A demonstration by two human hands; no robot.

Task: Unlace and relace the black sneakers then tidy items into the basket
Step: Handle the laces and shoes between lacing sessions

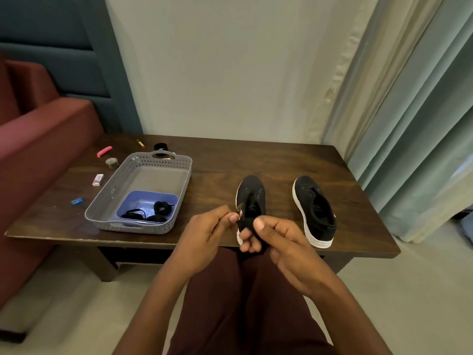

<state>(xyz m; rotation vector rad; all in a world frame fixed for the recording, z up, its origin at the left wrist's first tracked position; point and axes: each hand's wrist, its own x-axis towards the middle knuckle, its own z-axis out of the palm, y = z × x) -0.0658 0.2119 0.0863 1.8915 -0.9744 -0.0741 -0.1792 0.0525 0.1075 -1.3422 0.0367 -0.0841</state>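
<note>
Your left hand and right hand are both curled, pinching a black item between thumbs and fingers at the table's near edge; you cannot tell whether it is a lace or part of the heel behind it. Pale wall ahead, curtains to your right, a maroon sofa to your left. On the dark wooden table sit a grey basket and the two black sneakers, the left sneaker just behind your hands and the right sneaker beside it. A lilac tub inside the basket holds black laces. A pink clip, tape roll and small white box lie left of the basket.
</note>
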